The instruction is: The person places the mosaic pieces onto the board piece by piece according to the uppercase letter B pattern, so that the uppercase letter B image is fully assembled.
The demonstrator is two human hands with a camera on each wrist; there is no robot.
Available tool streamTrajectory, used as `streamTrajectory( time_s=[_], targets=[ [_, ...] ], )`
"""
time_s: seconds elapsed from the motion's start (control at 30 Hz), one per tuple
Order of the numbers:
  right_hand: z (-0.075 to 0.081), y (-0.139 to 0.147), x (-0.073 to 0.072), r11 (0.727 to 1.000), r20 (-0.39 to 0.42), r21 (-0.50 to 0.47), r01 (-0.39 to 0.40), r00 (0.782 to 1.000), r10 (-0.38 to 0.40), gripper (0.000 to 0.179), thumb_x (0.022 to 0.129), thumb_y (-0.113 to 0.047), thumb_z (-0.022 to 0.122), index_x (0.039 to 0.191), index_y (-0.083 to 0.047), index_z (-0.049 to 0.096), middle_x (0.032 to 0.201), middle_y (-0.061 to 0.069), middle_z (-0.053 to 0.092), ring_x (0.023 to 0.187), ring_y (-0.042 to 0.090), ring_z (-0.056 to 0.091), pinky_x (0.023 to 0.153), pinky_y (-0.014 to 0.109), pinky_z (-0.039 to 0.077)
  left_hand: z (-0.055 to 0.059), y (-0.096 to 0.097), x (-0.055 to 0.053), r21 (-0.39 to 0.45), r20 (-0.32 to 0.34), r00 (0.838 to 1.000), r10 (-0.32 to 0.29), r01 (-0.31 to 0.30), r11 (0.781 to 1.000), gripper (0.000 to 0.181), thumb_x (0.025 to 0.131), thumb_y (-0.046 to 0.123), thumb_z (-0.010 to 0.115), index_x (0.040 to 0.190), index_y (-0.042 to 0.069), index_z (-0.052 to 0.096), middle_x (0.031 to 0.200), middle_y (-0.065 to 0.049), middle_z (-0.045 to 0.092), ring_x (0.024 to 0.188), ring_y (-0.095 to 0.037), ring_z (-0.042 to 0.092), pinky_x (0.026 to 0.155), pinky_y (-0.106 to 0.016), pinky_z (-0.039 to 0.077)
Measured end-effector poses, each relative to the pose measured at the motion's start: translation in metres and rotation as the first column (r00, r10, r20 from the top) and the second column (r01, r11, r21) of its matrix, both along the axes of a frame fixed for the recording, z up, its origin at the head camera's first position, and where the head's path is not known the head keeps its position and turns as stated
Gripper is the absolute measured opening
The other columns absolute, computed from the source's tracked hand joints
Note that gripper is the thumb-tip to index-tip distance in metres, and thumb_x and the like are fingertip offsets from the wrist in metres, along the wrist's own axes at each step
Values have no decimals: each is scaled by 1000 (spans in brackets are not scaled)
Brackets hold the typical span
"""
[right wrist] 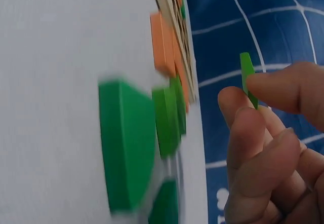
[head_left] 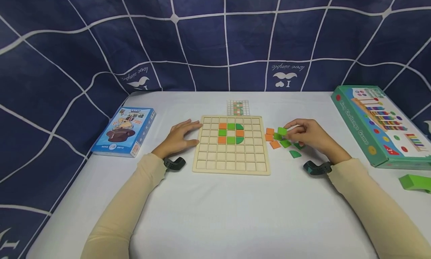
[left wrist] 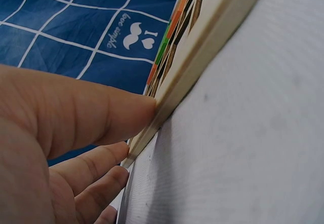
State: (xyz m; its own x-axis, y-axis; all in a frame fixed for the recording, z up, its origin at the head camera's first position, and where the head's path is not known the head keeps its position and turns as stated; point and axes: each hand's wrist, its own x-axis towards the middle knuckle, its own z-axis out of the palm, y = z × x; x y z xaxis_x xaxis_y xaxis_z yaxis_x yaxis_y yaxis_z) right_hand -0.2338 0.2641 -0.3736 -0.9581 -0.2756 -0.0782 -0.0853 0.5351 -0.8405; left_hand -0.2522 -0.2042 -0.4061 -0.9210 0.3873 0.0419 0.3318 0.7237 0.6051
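A square wooden grid board [head_left: 232, 160] lies on the white table. Orange, light green and dark green tiles form a ring in its upper middle cells. My left hand [head_left: 180, 137] rests at the board's left side; its thumb [left wrist: 126, 115] touches the edge, the fingers fairly straight. Right of the board, my right hand [head_left: 308, 135] pinches a light green square tile [right wrist: 247, 74] between thumb and fingers, raised off the table. Below it lie orange tiles [head_left: 275, 144], light green tiles [head_left: 285, 143] and a dark green quarter-circle tile [head_left: 295, 154]. Another dark green piece is partly hidden by the hand.
Behind the board lies a small pattern card [head_left: 238, 107]. A blue box [head_left: 124, 130] stands at the left. At the right are a green game box [head_left: 380, 124] and a green block [head_left: 414, 182]. A dark blue checked cloth [head_left: 202, 38] hangs behind the table.
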Motion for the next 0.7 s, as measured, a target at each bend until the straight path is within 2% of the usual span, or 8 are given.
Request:
streamTrajectory(
  time_s=[0.17,0.3,0.5,0.7],
  targets=[
    [3,-20,8,996,61,-87,0,998,5,40,98,-2,72,134,11,62,96,1,81,66,11,59,57,24,50,1,2,0,1,8,1000,8,-8,1000,67,95,20,74,158,7,55,171,-12,43,165,-36,21,132,-57,7],
    [2,-38,11,992,79,-123,2,997,7,40,98,-3,72,135,10,63,93,-4,81,72,8,65,59,24,50,0,1,-1,0,11,1000,13,-13,1000,67,95,21,74,158,8,55,171,-12,43,165,-35,21,132,-57,7],
    [-5,-66,15,976,70,-214,-42,996,58,41,95,3,72,133,14,62,95,3,81,70,8,66,56,23,49,0,0,-1,2,10,1000,14,-14,1000,67,95,20,74,158,7,55,171,-12,43,165,-35,21,132,-57,7],
    [-11,-93,16,965,83,-246,-89,990,113,37,95,6,71,130,14,62,98,10,82,71,8,67,54,22,49,-1,0,-1,-2,6,1000,11,-11,1000,67,95,20,74,158,8,55,171,-12,43,165,-35,21,132,-57,7]
  ],
)
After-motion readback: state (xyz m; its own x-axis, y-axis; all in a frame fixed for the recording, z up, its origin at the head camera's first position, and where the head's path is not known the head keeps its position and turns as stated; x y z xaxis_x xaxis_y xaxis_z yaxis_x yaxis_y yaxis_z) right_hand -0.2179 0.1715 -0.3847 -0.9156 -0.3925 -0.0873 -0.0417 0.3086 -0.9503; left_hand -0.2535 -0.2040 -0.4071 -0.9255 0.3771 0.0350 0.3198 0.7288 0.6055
